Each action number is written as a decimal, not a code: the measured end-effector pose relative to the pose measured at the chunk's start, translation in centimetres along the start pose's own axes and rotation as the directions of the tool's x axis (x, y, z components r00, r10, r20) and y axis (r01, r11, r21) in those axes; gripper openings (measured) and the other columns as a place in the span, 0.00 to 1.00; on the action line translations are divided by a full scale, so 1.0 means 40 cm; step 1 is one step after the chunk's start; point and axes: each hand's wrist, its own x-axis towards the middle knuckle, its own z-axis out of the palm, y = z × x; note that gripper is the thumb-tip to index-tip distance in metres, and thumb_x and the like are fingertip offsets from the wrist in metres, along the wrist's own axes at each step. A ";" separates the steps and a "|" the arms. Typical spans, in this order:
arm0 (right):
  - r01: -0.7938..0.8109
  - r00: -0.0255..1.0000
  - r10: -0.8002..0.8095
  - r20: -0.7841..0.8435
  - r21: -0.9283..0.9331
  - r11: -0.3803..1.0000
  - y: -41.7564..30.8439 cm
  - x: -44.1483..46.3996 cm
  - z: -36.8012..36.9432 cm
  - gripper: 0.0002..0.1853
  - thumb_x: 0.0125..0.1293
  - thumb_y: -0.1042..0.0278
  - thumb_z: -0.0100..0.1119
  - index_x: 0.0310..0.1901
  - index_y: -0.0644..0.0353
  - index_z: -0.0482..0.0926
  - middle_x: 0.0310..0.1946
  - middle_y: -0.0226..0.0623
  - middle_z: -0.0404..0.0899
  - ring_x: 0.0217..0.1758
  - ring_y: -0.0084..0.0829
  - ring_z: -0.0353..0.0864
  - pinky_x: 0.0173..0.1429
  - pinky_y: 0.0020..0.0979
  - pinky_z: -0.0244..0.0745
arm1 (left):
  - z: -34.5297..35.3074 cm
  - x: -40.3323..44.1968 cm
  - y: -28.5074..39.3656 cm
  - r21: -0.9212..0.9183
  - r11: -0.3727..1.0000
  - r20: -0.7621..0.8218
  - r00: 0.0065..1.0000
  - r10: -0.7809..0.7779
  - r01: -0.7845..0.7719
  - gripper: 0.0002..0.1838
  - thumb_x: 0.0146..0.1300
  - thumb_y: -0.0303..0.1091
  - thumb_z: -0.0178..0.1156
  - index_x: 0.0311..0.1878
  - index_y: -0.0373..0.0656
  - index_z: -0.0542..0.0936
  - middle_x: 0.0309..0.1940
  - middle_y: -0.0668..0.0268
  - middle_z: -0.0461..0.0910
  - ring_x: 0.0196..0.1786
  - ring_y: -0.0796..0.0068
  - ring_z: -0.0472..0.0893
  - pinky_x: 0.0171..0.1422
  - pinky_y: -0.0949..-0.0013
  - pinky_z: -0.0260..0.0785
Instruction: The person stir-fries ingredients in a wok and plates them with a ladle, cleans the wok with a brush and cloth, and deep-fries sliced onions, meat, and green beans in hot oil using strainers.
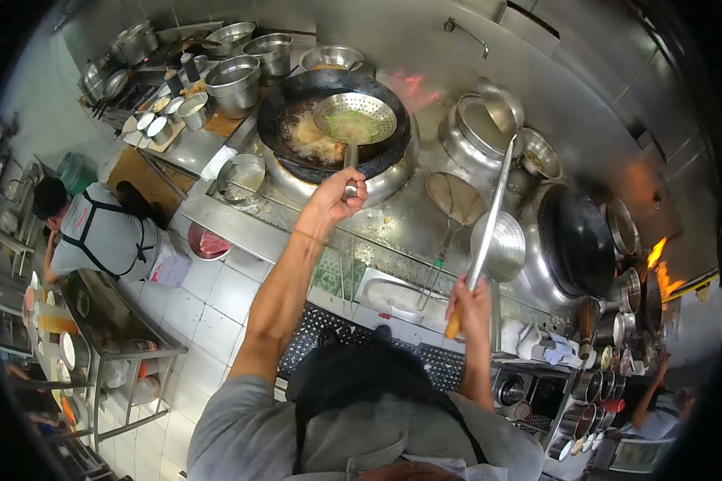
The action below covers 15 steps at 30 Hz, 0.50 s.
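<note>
My left hand (341, 195) is closed round the short handle of a perforated strainer (369, 109), held over a large black wok (274, 106) of bubbling oil. Green pieces lie in the strainer's bowl. Lower right, my right hand (468, 306) grips the wooden end of a long-handled ladle (496, 200); its metal shaft runs up to a bowl (501, 104) above a steel pot (471, 128). Beside that shaft lie a mesh skimmer (451, 196) and another perforated strainer (505, 248).
A second black wok (582, 240) stands at the right, with flames (662, 268) beyond. Steel pots (234, 84) fill the upper left. One person (108, 228) bends over a counter at left; another person (658, 413) is at far right.
</note>
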 end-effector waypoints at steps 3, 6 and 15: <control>0.052 0.998 -0.058 -0.032 -0.154 0.987 -0.072 0.041 -0.028 0.07 0.67 0.70 0.50 0.44 0.61 0.67 0.12 0.28 0.65 0.09 0.19 0.63 0.13 0.22 0.61 | 0.032 -0.022 -0.005 0.033 0.998 -0.064 0.997 0.052 -0.050 0.06 0.56 0.26 0.53 0.26 0.42 0.66 0.20 0.69 0.67 0.20 0.80 0.66 0.13 0.81 0.51; 0.010 1.000 -0.009 0.009 -0.149 0.989 -0.089 0.089 -0.079 0.10 0.67 0.71 0.48 0.49 0.62 0.67 0.12 0.27 0.64 0.09 0.18 0.62 0.13 0.22 0.60 | 0.064 -0.048 -0.012 0.056 0.996 -0.032 0.997 0.067 -0.066 0.07 0.56 0.26 0.53 0.26 0.42 0.66 0.20 0.69 0.67 0.20 0.80 0.66 0.13 0.80 0.51; -0.079 0.996 0.076 -0.048 -0.062 0.995 -0.091 0.193 -0.214 0.10 0.66 0.66 0.50 0.45 0.61 0.71 0.10 0.27 0.63 0.08 0.18 0.62 0.10 0.22 0.57 | 0.135 -0.064 -0.027 0.045 0.993 -0.035 0.993 0.110 -0.109 0.06 0.56 0.25 0.53 0.28 0.44 0.66 0.19 0.69 0.68 0.20 0.79 0.68 0.14 0.80 0.53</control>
